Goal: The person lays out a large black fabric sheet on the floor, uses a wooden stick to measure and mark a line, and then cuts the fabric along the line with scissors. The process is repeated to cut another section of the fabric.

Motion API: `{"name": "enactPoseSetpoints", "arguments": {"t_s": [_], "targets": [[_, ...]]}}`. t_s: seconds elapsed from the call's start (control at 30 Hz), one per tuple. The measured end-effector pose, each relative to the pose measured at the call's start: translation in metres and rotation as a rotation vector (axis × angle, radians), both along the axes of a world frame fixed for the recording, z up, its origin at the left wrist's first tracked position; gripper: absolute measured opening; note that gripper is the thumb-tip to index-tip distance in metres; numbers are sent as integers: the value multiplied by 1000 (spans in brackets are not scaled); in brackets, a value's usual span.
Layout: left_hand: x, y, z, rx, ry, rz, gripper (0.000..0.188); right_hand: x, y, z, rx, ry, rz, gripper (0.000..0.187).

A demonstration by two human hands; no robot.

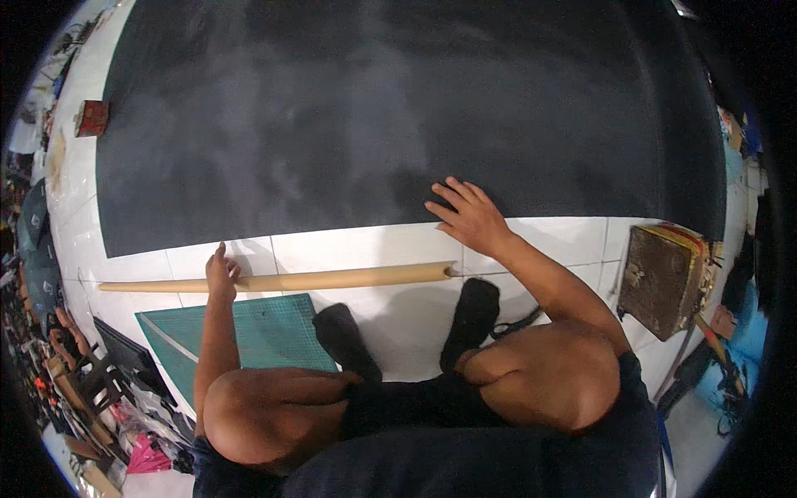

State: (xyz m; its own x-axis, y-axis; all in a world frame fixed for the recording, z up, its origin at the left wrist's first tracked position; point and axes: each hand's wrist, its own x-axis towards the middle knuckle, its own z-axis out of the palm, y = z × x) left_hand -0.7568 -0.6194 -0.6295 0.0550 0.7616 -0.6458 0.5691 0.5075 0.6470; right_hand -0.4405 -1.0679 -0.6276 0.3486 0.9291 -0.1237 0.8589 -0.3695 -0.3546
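A large dark grey-black sheet lies spread over the white tiled floor. My right hand rests near the sheet's front edge with its fingers apart, holding nothing. At the left, my left hand is over the floor just short of that edge. Its index finger points forward and the other fingers bend loosely, with no object visible in them. A long tan cardboard tube lies crosswise on the tiles, passing beneath my left wrist; whether the wrist touches it, I cannot tell.
A green cutting mat with a pale ruler-like strip lies left of my feet. One boxy brown block stands by the sheet's right corner. Against the left edge sits a small red block. Assorted clutter lines both sides.
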Motion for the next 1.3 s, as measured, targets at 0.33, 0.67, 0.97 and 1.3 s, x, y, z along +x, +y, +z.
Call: {"name": "enactPoseSetpoints", "arguments": {"t_s": [0.33, 0.67, 0.97, 1.3], "targets": [[38, 42, -32, -55, -228, 513, 49, -18, -31, -8, 10, -97, -115, 34], [12, 48, -43, -103, -263, 525, 28, -75, 15, 34, -54, 235, 196, 65], [-63, 36, -6, 450, 717, 303, 80, -63, -15, 43, -139, 89, 37, 43], [47, -54, 24, 203, -264, 195, 54, -48, -17, 42, -130, -48, -44, 56]]}}
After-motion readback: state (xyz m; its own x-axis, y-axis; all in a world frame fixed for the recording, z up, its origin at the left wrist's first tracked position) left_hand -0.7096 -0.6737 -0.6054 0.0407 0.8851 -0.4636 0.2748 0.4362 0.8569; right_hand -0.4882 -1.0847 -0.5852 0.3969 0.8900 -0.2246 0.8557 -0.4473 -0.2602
